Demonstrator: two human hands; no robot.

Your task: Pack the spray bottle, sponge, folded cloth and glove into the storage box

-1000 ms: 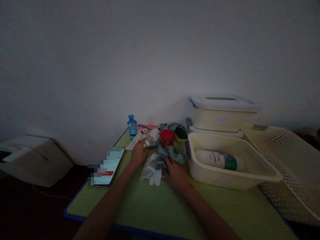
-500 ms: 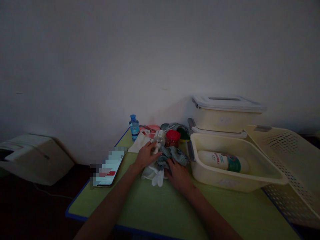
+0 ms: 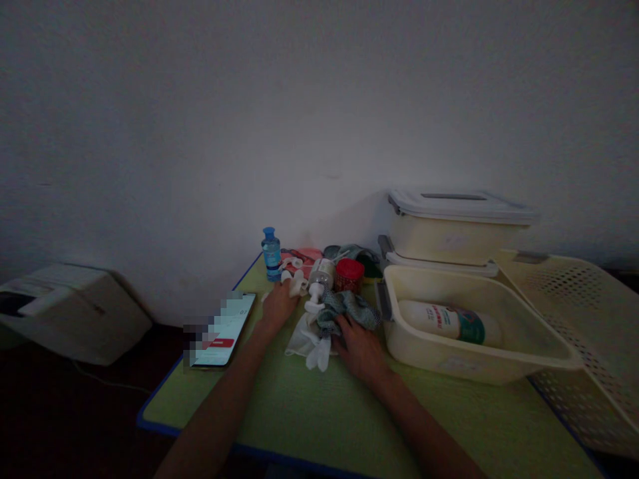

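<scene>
My left hand [image 3: 279, 305] is closed on a crumpled white cloth [image 3: 295, 284]; its fingertips are partly hidden. My right hand [image 3: 358, 347] has its fingers curled on a bunched grey patterned cloth [image 3: 349, 309]. Under and beside that cloth lies a white glove-like piece [image 3: 318, 354] with finger-shaped ends. A clear pump bottle [image 3: 322, 273] lies between my hands, its white pump head [image 3: 315, 297] pointing towards me. Right behind the grey cloth stands a red-lidded jar [image 3: 349, 274].
A blue bottle [image 3: 272, 256] stands at the back left, near pink cloth [image 3: 307, 256]. A phone [image 3: 232, 332] lies left. On the right, an open cream bin [image 3: 479, 369] holds a white bottle [image 3: 434, 319]; lidded boxes [image 3: 459, 236] and a perforated basket [image 3: 574, 299] are beyond.
My left hand has moved left from the pump head onto the white cloth, which is now bunched up instead of flat. The pump head is uncovered. My right hand stays on the grey cloth.
</scene>
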